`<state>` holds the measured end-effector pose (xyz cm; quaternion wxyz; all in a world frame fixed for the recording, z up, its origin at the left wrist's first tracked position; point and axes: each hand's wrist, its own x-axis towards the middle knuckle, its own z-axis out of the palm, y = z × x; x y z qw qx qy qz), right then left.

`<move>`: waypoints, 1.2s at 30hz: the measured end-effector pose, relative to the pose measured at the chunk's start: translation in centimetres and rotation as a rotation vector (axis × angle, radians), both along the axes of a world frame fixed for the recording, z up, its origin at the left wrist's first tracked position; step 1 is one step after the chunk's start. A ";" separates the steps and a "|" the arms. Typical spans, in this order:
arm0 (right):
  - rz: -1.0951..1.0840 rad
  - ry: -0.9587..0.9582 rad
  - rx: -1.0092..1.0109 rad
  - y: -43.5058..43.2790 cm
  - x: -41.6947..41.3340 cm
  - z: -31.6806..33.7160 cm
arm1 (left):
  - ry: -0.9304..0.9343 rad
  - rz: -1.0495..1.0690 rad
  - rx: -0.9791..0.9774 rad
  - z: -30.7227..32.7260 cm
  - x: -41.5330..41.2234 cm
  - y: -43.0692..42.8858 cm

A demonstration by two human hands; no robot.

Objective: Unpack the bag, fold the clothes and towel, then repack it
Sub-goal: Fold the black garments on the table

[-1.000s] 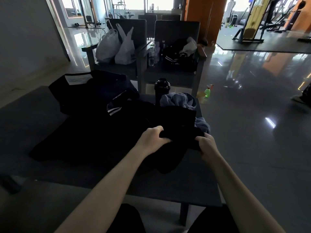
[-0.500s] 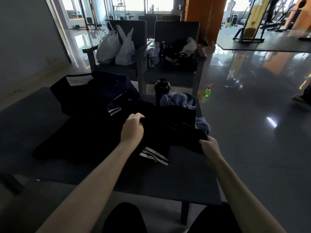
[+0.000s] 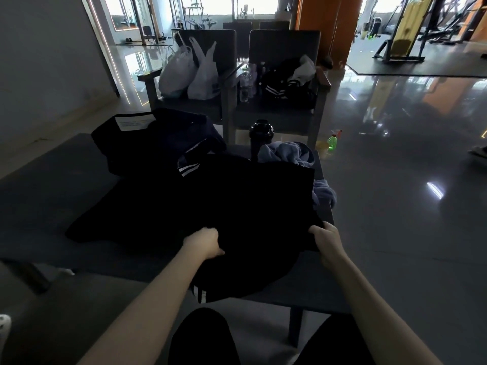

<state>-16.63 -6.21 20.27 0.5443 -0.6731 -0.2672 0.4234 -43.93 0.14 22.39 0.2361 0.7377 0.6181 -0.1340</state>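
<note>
Your left hand grips the near edge of a black garment, and your right hand grips its right corner, fingers curled into the cloth. The garment spreads over the dark table, with a white-striped part hanging off the near side. Behind it sit a dark bag, a black bottle and a crumpled grey-blue towel. White plastic bags rest on a chair beyond.

There are 2 hands, 2 white bags, 1 shaker bottle, 1 towel and 1 table.
</note>
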 end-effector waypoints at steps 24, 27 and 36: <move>0.074 -0.211 -0.183 -0.9 0.9 -2.6 | -0.298 0.464 0.326 -2.7 -4.1 0.1; 0.066 -0.233 -0.198 -1.0 1.3 -2.5 | -0.085 0.379 0.223 -3.7 -4.6 0.6; 0.045 -0.231 -0.223 -1.6 1.6 -2.4 | -0.187 0.314 0.222 -2.6 -7.9 1.4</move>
